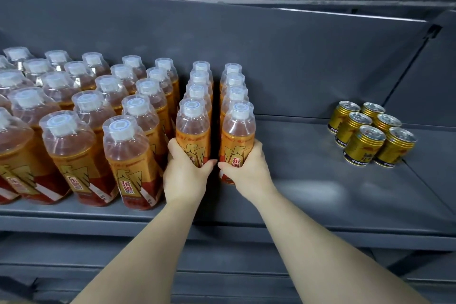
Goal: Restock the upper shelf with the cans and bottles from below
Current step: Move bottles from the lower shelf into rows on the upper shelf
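**Fig.** Head view, drink shelf. L hand (183, 175) is curled round the label band of the L front bottle (193, 128), which heads one single-file row. R hand (249, 173) is curled round the R front bottle (237, 131), heading the next row at its 3 o'clock. Both btls stand upright on the grey shelf (320, 192) with a dark gap between them, thumb tips almost meeting across it. Hidden: the hands cover the lower labels of both gripped btls, and the btls behind show caps & shoulders only. The bottle block (74, 118) at 9 o'clock is cut off by the frame's L edge, its rear labels masked by the front rank. Forearms exit at 6 o'clock. Legible: red chars 东鹏 on orange-gold labels (R front bottle, front rank); finer print unreadable. Six gold cans (372, 133) cluster at 3 o'clock, well apart from the btls; their black base-band text is too small to read.
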The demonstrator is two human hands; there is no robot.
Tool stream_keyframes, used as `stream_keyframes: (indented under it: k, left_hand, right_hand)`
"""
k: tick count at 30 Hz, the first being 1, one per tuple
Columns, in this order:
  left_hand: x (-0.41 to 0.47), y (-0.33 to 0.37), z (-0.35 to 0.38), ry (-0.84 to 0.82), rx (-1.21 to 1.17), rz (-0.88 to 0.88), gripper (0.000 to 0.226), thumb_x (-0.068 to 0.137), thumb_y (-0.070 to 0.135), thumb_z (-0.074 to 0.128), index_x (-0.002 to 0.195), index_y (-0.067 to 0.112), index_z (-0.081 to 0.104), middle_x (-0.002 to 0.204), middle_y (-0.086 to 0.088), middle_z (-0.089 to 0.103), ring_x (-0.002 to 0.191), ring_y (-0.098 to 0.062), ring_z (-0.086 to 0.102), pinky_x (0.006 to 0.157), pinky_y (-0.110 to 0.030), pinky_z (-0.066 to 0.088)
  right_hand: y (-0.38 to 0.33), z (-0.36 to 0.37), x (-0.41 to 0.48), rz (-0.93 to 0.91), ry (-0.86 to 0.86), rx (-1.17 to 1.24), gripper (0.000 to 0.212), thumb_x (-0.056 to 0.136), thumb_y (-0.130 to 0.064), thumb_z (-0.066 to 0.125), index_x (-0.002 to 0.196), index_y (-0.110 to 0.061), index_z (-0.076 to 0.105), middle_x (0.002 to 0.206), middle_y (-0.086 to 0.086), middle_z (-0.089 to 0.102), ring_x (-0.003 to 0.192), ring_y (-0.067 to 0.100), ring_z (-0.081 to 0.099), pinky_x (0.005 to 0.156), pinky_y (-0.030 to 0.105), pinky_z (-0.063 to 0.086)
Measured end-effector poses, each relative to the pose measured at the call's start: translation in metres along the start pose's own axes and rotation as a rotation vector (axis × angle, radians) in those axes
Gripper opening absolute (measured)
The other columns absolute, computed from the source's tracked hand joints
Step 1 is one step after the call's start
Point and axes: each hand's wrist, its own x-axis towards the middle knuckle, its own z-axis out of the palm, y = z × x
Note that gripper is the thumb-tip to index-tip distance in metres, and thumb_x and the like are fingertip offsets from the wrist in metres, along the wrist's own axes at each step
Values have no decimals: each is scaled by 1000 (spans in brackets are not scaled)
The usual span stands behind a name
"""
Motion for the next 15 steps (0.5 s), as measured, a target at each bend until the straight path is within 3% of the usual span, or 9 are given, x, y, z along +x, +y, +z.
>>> stream_keyframes:
  k: [15]
  left_hand:
    - [-1, -5, 7, 4, -20, 9, 85, 78, 43, 80, 138, 20, 24, 131, -6, 52, 116, -31, 57, 93, -45, 51]
  right_hand:
    - [5, 3, 2, 19, -14, 33, 84, 74, -27, 85, 139, -24, 32, 126, -1, 46, 108, 16, 55, 79, 26, 47]
